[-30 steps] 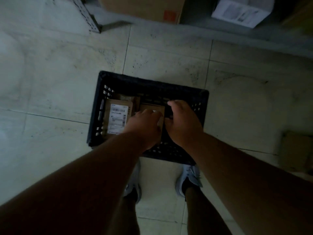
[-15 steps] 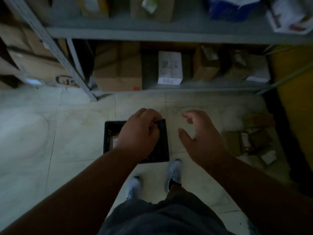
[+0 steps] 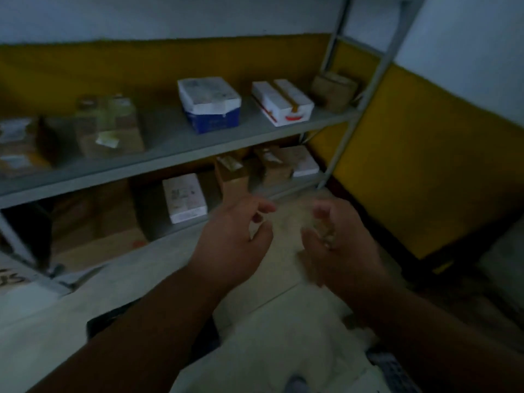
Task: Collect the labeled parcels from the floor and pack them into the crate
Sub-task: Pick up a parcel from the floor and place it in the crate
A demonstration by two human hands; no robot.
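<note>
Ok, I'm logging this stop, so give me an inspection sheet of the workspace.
Surface: pale tiled floor, dim.
Job's things: crate mostly hidden under the left forearm; no parcel in either hand.
Clutter: boxes on the shelves, among them a white and blue box.
Hands: left hand and right hand raised, fingers loosely curled, holding nothing.
Cables: nothing seen.
Surroundings: yellow and white wall.
</note>
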